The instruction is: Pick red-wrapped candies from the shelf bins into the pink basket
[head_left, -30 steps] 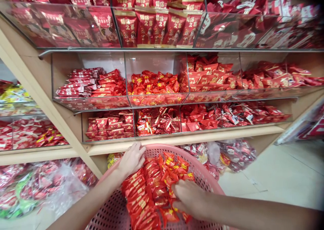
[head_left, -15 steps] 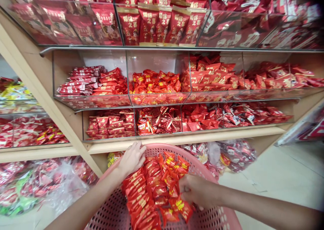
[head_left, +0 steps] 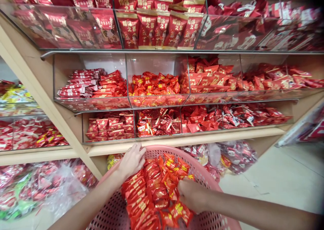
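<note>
A pink perforated plastic basket [head_left: 111, 203] stands in front of me, holding many small red wrapped packets. Those on its left, red packets with pale lettering [head_left: 136, 196], lie in neat overlapping rows; on the right are looser red packets with yellow lettering [head_left: 181, 208]. At the basket's far left rim is my left hand [head_left: 132, 161], its fingers bent over the edge beside the rows. My right hand [head_left: 191, 193] is down inside the basket against the yellow-lettered packets, its fingers curled; what they close on is hidden.
Behind the basket rise shelves with clear bins of red packets [head_left: 155, 85]. A wooden shelf edge [head_left: 202, 136] runs just beyond the far rim. Below lie plastic bags of packets at left [head_left: 58, 189] and right [head_left: 238, 155]. Tiled floor [head_left: 268, 182] shows at right.
My right hand has shifted slightly down and left among the yellow-lettered packets, its fingers now more hidden. My left hand stays at the rim. The view has tilted up slightly.
</note>
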The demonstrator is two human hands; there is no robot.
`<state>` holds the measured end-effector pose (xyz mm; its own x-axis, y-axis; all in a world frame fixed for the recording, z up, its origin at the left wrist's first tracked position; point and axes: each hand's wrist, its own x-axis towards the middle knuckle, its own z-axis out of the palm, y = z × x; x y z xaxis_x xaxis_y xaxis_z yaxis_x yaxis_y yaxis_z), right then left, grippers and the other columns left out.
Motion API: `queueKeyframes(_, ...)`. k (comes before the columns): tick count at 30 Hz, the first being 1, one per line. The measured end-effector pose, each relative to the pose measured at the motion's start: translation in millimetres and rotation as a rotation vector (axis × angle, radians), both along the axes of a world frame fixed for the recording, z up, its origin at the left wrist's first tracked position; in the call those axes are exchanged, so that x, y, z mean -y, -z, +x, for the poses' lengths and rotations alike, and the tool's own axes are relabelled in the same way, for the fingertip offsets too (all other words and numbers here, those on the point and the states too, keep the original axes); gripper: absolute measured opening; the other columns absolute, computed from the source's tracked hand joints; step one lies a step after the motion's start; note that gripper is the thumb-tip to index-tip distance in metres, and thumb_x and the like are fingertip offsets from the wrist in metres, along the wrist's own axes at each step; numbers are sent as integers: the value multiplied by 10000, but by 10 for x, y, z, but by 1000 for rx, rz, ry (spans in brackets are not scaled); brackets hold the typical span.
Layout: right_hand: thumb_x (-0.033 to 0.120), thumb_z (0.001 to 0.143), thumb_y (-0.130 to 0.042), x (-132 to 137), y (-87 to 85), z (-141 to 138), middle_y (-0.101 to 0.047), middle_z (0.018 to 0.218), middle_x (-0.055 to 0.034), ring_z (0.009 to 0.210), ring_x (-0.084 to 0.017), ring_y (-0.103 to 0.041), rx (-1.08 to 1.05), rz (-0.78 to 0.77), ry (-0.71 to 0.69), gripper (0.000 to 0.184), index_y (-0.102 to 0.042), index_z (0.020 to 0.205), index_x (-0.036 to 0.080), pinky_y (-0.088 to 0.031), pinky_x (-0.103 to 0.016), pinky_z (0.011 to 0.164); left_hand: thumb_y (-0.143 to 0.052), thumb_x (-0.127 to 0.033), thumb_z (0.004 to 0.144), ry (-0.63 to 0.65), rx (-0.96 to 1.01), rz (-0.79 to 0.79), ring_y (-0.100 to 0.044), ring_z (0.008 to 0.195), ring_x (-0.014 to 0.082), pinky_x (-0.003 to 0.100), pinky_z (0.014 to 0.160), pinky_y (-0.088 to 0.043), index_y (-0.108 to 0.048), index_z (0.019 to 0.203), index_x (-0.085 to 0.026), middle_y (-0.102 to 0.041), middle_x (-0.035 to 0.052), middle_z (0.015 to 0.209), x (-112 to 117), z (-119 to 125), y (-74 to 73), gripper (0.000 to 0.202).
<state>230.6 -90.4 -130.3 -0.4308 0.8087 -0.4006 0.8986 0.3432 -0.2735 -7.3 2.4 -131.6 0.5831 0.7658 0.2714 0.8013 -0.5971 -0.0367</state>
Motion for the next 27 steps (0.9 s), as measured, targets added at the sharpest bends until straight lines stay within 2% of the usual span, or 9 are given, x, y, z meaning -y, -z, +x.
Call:
queueKeyframes(3, 103, 705, -501, 19, -44, -57, -675, 889, -131, 842, -222, -624, 111, 33, 14, 224, -674, 846, 99, -443, -274, 667, -409, -193, 814, -4, -2, -3, -473, 886, 217, 363, 798, -403, -496, 910, -212, -497, 61, 939, 2, -3, 0, 132)
queueKeyframes(5, 113, 749, -471, 41, -127, -79, -663, 953, -160, 876, -246, -624, 151, 78, 2, 246, -663, 900, 85, -442, -292, 672, -407, -192, 815, -3, -6, -2, -473, 888, 219, 361, 797, -403, -495, 911, -207, -497, 65, 940, 3, -6, -2, 131)
queueKeyframes(7, 129, 794, -440, 75, -221, -101, -670, 908, -156, 848, -251, -632, 191, 136, -47, 241, -659, 886, 91, -439, -303, 651, -409, -187, 812, -1, -6, -1, -473, 886, 221, 362, 795, -402, -494, 916, -205, -499, 68, 936, 4, -9, -1, 136)
queueKeyframes(10, 231, 814, -495, 155, -268, -156, -681, 826, -110, 749, -234, -639, 185, 229, -224, 219, -633, 941, 119, -428, -301, 592, -408, -182, 811, 1, -5, 1, -471, 890, 223, 363, 798, -400, -493, 924, -204, -498, 69, 939, 4, -8, 5, 144)
queueKeyframes(13, 328, 693, -657, 250, -106, -223, -673, 745, -71, 636, -213, -619, 162, 338, -429, 346, -612, 976, 135, -396, -289, 508, -403, -190, 817, -3, -3, 3, -471, 890, 221, 363, 799, -401, -494, 918, -207, -494, 66, 937, 3, -5, 11, 137)
queueKeyframes(17, 130, 693, -632, 310, 209, -259, -656, 686, -69, 585, -181, -586, 185, 507, -525, 143, -643, 834, 150, -354, -277, 461, -404, -193, 817, -1, 4, -3, -470, 888, 219, 367, 799, -401, -498, 915, -209, -493, 64, 937, 6, -5, 9, 136)
queueKeyframes(20, 117, 695, -620, 282, 261, -221, -659, 678, -72, 596, -179, -573, 168, 447, -517, 117, -650, 805, 141, -358, -283, 471, -404, -192, 816, -4, 12, -8, -470, 889, 218, 369, 800, -400, -500, 916, -213, -493, 63, 938, 10, -6, 5, 140)
queueKeyframes(24, 297, 641, -666, 214, 109, -169, -656, 667, -42, 608, -174, -568, 156, 257, -474, 160, -663, 727, 162, -384, -270, 524, -401, -190, 815, -4, 18, -8, -468, 885, 220, 370, 794, -402, -502, 910, -211, -492, 63, 930, 10, -6, 8, 140)
queueKeyframes(27, 333, 676, -615, 188, -5, -192, -662, 677, -54, 622, -185, -575, 228, 170, -444, 199, -680, 726, 152, -393, -272, 545, -405, -182, 808, -15, 22, -4, -469, 884, 222, 372, 792, -401, -505, 902, -218, -493, 61, 930, 15, -5, 13, 142)
